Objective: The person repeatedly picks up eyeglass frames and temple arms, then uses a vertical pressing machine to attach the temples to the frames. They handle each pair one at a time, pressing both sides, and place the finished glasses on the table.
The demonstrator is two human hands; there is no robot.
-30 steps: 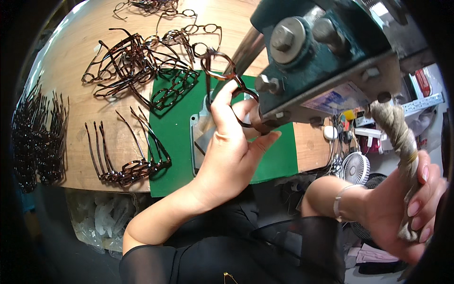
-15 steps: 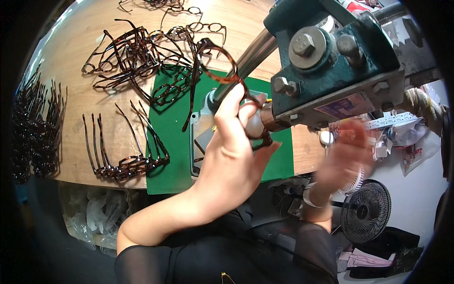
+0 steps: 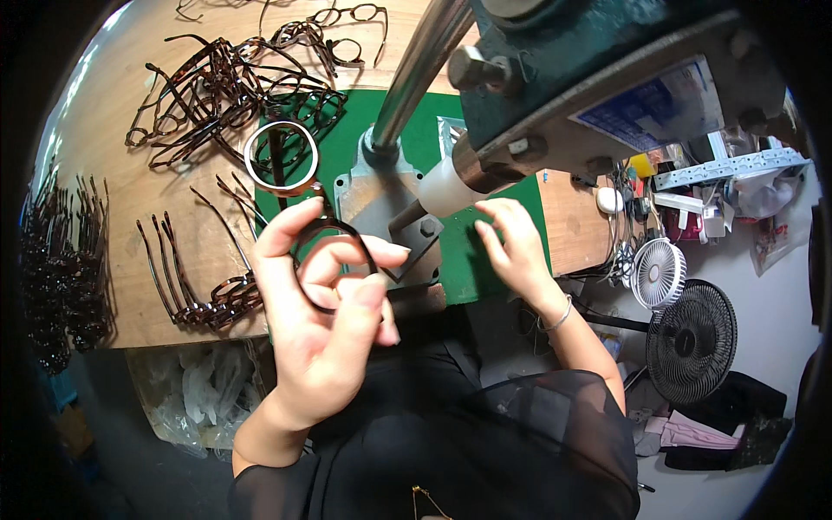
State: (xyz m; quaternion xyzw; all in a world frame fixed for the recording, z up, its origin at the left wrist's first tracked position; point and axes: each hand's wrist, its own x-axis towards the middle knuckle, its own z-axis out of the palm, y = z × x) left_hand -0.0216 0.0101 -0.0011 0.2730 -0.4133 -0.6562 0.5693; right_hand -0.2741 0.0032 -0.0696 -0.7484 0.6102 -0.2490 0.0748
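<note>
My left hand point(image 3: 316, 347) is closed on a tortoiseshell eyeglass frame point(image 3: 303, 189), held up in front of the press. One round rim stands clear above the fingers; the other is partly covered by them. Beside the press's white tip point(image 3: 444, 189) is my right hand point(image 3: 518, 256), low over the green mat point(image 3: 498, 282), fingers apart and holding nothing. Under the tip, the metal base plate point(image 3: 360, 186) carries a short dark rod point(image 3: 406, 215) and a bolt.
Tangled tortoiseshell frames point(image 3: 221, 95) lie at the table's back left, more frames point(image 3: 212, 312) nearer, and a dense stack point(image 3: 65, 277) at far left. The heavy green press head point(image 3: 555, 69) overhangs on the right. Two fans, white point(image 3: 657, 273) and black point(image 3: 692, 341), stand right.
My left hand has drawn the eyeglass frame away from the press tip, left and nearer to me. My right hand has moved in from the right to beside the tip. The whole view has shifted.
</note>
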